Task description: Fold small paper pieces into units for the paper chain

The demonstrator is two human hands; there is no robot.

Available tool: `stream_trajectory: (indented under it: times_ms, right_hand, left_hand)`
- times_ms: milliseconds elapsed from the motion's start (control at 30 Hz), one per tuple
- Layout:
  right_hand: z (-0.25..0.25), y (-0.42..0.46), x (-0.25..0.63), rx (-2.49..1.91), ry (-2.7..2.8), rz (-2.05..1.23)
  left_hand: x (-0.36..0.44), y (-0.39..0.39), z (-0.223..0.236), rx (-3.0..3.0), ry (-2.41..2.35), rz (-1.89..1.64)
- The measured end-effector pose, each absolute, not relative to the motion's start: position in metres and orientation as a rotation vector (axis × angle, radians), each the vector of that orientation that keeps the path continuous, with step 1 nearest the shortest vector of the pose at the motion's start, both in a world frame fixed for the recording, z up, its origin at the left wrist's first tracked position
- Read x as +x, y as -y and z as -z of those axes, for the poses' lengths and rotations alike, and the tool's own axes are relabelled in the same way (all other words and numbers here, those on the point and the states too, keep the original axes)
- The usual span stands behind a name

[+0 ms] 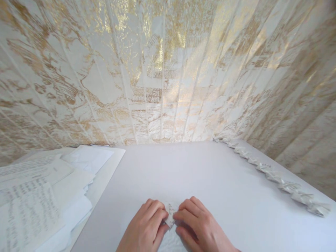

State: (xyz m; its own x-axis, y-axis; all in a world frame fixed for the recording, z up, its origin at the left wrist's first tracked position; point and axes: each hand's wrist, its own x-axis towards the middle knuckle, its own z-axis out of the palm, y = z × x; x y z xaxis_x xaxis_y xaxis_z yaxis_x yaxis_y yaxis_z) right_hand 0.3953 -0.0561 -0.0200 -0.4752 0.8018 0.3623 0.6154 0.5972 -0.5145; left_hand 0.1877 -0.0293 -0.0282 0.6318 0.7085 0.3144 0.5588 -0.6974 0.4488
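Left hand (148, 225) and right hand (201, 224) pinch small folded paper (170, 216) between them over white desk (157, 171); paper row (274, 175) lines right side.

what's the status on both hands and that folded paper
Left hand, right hand pinching small folded white printed paper. Folded white paper pieces far right, written white sheets left, both away from hands.

Behind the smooth white desk (162, 168) hangs pale, pleated fabric (147, 80) patterned in gold and brown; light glints brightly off its upper middle; the right side falls into dimmer shade.
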Motion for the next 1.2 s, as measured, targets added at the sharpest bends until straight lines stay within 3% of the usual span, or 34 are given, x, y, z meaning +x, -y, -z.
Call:
stream_trajectory:
  times_ms: [600,1200]
  right_hand:
    - [0.001,0.027,0.383,-1.536,2.026,-0.679]
    - [0.005,0.031,0.383,-1.504,2.07,-0.629]
  left_hand:
    - [0.193,0.022,0.024,2.353,-1.343,-0.691]
    - [0.195,0.023,0.028,2.239,-1.433,-0.666]
